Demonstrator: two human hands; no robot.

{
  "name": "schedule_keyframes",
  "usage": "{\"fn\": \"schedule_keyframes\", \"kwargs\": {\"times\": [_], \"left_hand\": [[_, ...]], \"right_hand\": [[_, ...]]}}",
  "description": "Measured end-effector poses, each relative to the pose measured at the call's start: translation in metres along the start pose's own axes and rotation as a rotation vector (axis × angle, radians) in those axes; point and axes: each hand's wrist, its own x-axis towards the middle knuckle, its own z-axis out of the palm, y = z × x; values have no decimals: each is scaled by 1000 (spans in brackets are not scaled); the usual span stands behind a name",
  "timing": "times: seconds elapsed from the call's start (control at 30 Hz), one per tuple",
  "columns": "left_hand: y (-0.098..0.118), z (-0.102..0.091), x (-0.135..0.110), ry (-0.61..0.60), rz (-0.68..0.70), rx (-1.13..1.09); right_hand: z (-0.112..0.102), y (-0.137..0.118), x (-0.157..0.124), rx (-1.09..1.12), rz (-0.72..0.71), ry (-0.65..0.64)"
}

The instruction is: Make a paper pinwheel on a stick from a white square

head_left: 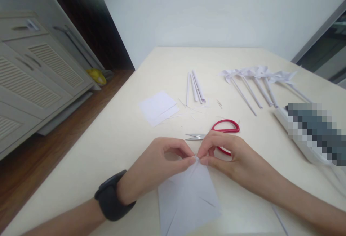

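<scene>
A square sheet of white paper lies near the front edge of the table, with slits running in from its corners. My left hand pinches the sheet's far corner between thumb and fingers. Right beside it, my right hand is closed at the same corner, fingertips almost touching the left ones. Just beyond the right hand lie red-handled scissors, blades parted and pointing left, partly covered by that hand.
Paper squares lie left of thin paper scraps. Rolled paper tubes stand behind them. Several paper pinwheels on sticks are at the back right. A white object, partly pixelated, sits at the right.
</scene>
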Motion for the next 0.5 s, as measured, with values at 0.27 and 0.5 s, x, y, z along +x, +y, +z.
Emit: {"fn": "schedule_keyframes", "kwargs": {"times": [0.27, 0.5], "left_hand": [[-5, 1, -4, 4, 31, 20], [-2, 0, -3, -37, -10, 1]], "right_hand": [[3, -1, 3, 10, 39, -15], [1, -3, 4, 33, 54, -52]]}}
